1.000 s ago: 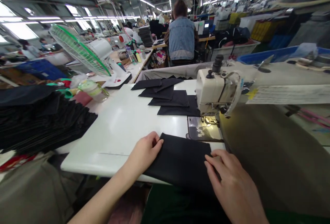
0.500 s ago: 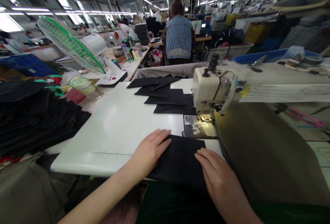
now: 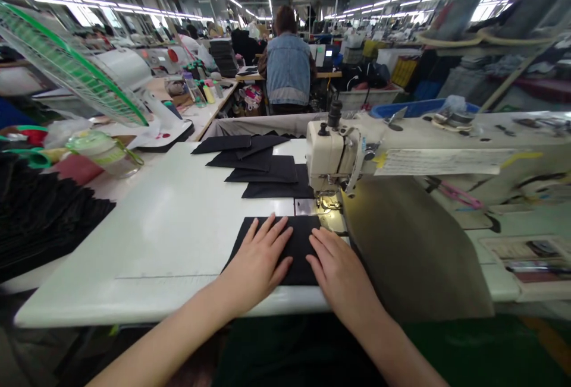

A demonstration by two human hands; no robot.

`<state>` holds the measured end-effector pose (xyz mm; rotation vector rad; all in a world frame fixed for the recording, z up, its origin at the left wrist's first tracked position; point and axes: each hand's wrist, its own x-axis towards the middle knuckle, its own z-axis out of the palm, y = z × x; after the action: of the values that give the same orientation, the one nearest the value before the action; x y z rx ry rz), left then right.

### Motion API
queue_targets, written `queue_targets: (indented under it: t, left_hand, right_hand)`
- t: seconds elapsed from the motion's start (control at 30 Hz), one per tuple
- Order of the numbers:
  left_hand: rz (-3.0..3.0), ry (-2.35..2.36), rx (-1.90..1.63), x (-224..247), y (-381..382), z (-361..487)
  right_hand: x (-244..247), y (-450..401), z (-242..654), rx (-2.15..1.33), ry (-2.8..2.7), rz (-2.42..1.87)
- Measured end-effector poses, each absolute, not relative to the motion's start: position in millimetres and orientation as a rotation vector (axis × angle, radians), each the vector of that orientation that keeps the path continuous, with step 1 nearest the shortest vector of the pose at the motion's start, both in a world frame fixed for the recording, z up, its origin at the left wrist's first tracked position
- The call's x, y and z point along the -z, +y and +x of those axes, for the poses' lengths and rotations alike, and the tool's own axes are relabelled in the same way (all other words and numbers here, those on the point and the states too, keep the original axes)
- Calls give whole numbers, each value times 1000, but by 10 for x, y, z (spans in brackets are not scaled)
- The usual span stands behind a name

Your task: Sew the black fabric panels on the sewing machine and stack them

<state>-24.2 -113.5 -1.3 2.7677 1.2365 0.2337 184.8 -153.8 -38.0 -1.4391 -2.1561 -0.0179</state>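
Head view: left hand [image 3: 261, 256] palm-down, fingers spread, pressing on black cloth [image 3: 300, 249]; right hand [image 3: 341, 265] at the cloth's right edge, fingertips resting on it, thumb apart from fingers. Neither looks clamped. Cloth lies flat on white table [image 3: 165, 226], far edge just short of the presser foot [image 3: 329, 204] of the sewing machine [image 3: 327, 152]. More black pieces [image 3: 267, 168] overlap beyond; dark cloth pile [image 3: 40, 220] far left. Step looks like smoothing and lining up; next move likely calls for flat, even guiding, fingertips clear of the needle.
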Motion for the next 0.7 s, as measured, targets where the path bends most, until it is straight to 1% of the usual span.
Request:
queue_targets:
  t: [0.17,0.3,0.47,0.7]
  left_hand:
    - [2742,993,-151,-32,-952,-12]
    - [2748,966,-84,-27,-788,22]
    - [2750,972,-114,-33,-618,55]
    - [2752,996,-129,-18,-586,73]
  right_hand:
    - [449,-1516,1885,-1,-2073,-1421]
    - [496,-1621,1921,-22,-2000,-1446]
    - [532,-1575,1896,-25,-1946,-1469]
    - [594,-1489,1892,6,-1945,-1452]
